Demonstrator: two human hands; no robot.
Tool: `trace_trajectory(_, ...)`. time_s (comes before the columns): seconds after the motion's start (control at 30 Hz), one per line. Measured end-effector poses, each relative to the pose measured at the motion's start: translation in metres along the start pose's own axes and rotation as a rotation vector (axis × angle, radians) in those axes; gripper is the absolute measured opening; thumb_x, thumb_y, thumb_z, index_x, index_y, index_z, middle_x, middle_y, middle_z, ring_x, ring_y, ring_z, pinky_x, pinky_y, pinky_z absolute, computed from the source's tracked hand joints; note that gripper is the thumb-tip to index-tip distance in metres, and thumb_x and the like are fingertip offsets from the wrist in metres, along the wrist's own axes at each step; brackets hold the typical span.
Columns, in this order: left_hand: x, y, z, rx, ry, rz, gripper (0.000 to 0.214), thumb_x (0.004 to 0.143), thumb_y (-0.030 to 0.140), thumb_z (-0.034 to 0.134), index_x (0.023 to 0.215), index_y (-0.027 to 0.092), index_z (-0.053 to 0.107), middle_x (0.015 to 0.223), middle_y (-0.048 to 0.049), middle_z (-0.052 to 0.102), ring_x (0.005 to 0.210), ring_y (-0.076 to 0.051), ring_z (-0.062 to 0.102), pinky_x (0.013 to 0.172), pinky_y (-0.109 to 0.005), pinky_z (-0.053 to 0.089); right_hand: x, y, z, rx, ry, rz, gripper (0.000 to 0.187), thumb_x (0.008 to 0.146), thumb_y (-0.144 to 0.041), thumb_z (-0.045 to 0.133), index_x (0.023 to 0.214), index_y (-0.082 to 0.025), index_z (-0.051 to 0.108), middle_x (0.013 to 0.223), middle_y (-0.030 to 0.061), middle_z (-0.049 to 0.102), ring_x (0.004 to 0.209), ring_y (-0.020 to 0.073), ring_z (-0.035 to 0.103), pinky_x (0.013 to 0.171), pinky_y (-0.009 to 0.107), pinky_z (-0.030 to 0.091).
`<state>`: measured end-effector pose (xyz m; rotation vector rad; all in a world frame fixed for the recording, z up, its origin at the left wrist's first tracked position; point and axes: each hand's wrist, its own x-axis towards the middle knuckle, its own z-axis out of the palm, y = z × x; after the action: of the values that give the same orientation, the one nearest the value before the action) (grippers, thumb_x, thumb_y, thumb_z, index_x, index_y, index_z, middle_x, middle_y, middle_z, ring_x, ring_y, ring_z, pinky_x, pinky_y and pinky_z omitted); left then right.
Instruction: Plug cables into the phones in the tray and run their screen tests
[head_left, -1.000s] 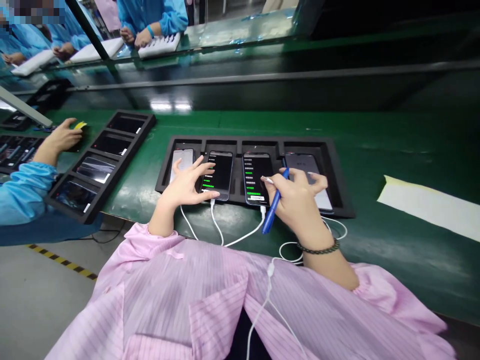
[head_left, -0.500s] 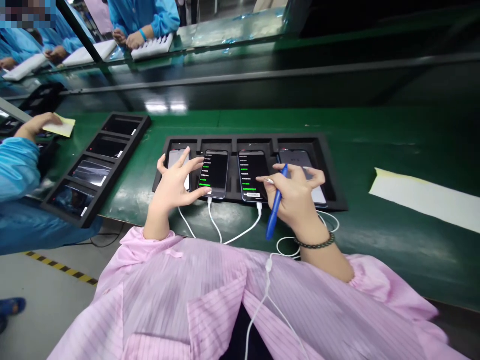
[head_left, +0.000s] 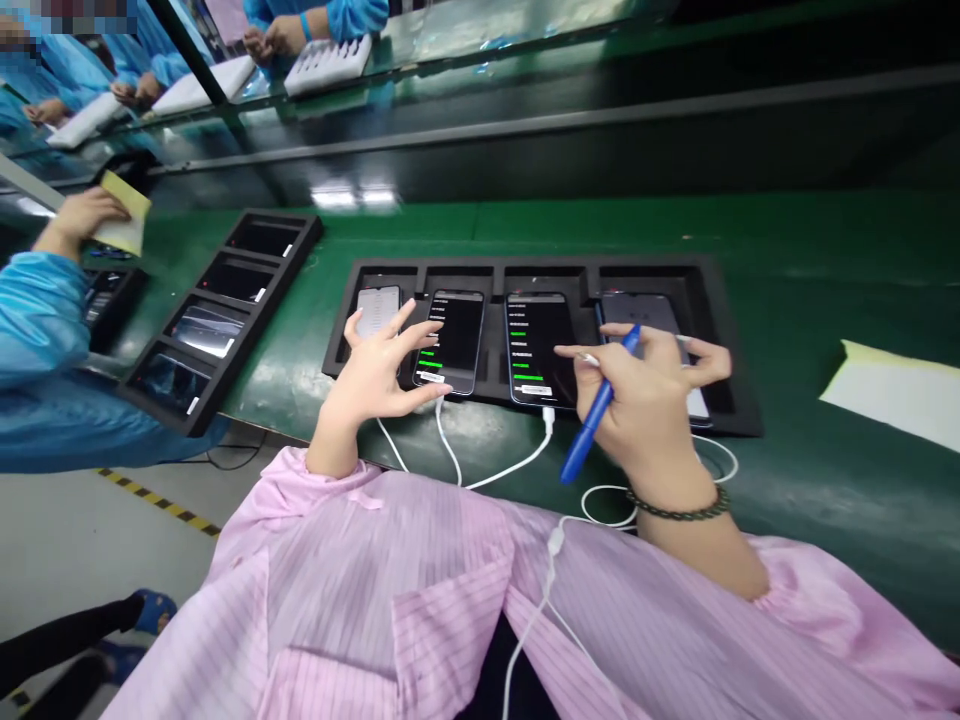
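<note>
A black tray point(head_left: 491, 350) in front of me holds several smartphones side by side. My left hand point(head_left: 375, 370) is spread over the leftmost phone point(head_left: 379, 298), whose screen is light, with fingers reaching across the second phone point(head_left: 461, 340). That one and the third phone point(head_left: 536, 340) show green and white text lines on dark screens. A blue pen point(head_left: 600, 410) sits in my right hand point(head_left: 645, 400), its index finger extended beside the third phone. The right hand partly covers the rightmost phone point(head_left: 641, 305). White cables point(head_left: 549, 425) run from the phones' lower ends.
Another black tray with phones point(head_left: 247, 290) lies to the left, near a co-worker's hand point(head_left: 86, 215) holding a yellow-edged paper point(head_left: 127, 215). A white paper strip point(head_left: 900, 390) is on the right of the green table. People in blue handle white trays point(head_left: 330, 65) across the bench.
The view has shifted, so the tray and phones appear slightly lower right. Both hands keep much the same pose over the phones. The co-worker's paper is raised and tilted more upright.
</note>
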<state>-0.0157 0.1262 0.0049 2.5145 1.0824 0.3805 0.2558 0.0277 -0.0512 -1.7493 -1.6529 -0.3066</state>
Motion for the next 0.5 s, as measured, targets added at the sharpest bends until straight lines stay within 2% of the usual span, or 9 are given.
trace_trajectory(0.1, 0.003, -0.001, 0.001, -0.002, -0.026, 0.009, 0.070, 0.083, 0.063, 0.065, 0.140, 0.025, 0.053, 0.124, -0.0114, 0.074, 0.150, -0.035, 0.037, 0.122, -0.060, -0.006, 0.002, 0.000, -0.003, -0.003, 0.087, -0.092, 0.039, 0.103, -0.033, 0.040, 0.088, -0.022, 0.074, 0.084, 0.0081, 0.067, 0.098, 0.0275, 0.064, 0.093, 0.048, 0.025)
trace_trajectory(0.2, -0.004, -0.008, -0.009, 0.004, 0.075, -0.015, 0.068, 0.083, 0.065, 0.065, 0.138, 0.026, 0.054, 0.132, -0.0114, 0.070, 0.150, -0.035, 0.038, 0.123, -0.057, -0.006, 0.004, 0.001, -0.006, -0.023, 0.212, -0.210, 0.037, 0.102, -0.029, 0.042, 0.086, -0.024, 0.075, 0.078, 0.0065, 0.065, 0.087, 0.0237, 0.065, 0.087, 0.045, 0.027)
trace_trajectory(0.3, -0.020, -0.023, -0.022, 0.023, 0.191, -0.130, 0.066, 0.082, 0.065, 0.065, 0.136, 0.028, 0.055, 0.133, -0.0106, 0.070, 0.149, -0.034, 0.040, 0.123, -0.056, -0.005, 0.006, 0.005, -0.005, -0.015, 0.286, -0.244, 0.032, 0.100, -0.026, 0.046, 0.087, -0.023, 0.076, 0.080, 0.0076, 0.067, 0.081, 0.0238, 0.065, 0.084, 0.046, 0.030)
trace_trajectory(0.37, -0.031, -0.034, -0.025, 0.030, 0.221, -0.214, 0.064, 0.083, 0.064, 0.064, 0.135, 0.028, 0.056, 0.129, -0.0104, 0.072, 0.149, -0.034, 0.040, 0.122, -0.057, -0.003, 0.006, 0.012, 0.000, -0.009, 0.315, -0.298, 0.029, 0.097, -0.027, 0.050, 0.084, -0.024, 0.076, 0.077, 0.0076, 0.067, 0.075, 0.0239, 0.065, 0.083, 0.048, 0.033)
trace_trajectory(0.43, -0.039, -0.044, -0.024, 0.022, 0.234, -0.266, 0.060, 0.084, 0.061, 0.064, 0.134, 0.027, 0.056, 0.125, -0.0103, 0.074, 0.149, -0.033, 0.041, 0.122, -0.057, -0.001, 0.005, 0.023, 0.008, -0.005, 0.373, -0.354, 0.030, 0.095, -0.033, 0.052, 0.079, -0.028, 0.077, 0.074, 0.0074, 0.066, 0.068, 0.0227, 0.064, 0.079, 0.050, 0.035)
trace_trajectory(0.47, -0.042, -0.048, -0.021, 0.017, 0.235, -0.285, 0.059, 0.084, 0.059, 0.064, 0.133, 0.026, 0.057, 0.124, -0.0102, 0.075, 0.148, -0.032, 0.041, 0.122, -0.057, 0.000, 0.003, 0.028, 0.012, 0.007, 0.409, -0.349, 0.034, 0.094, -0.038, 0.051, 0.074, -0.029, 0.078, 0.070, 0.0077, 0.065, 0.064, 0.0222, 0.063, 0.074, 0.049, 0.036)
trace_trajectory(0.5, -0.044, -0.052, -0.018, 0.015, 0.234, -0.303, 0.057, 0.084, 0.057, 0.065, 0.131, 0.026, 0.058, 0.124, -0.0101, 0.075, 0.148, -0.032, 0.042, 0.122, -0.056, 0.001, 0.001, 0.032, 0.017, 0.002, 0.381, -0.290, 0.037, 0.093, -0.043, 0.050, 0.071, -0.031, 0.078, 0.070, 0.0084, 0.066, 0.064, 0.0223, 0.064, 0.070, 0.047, 0.037)
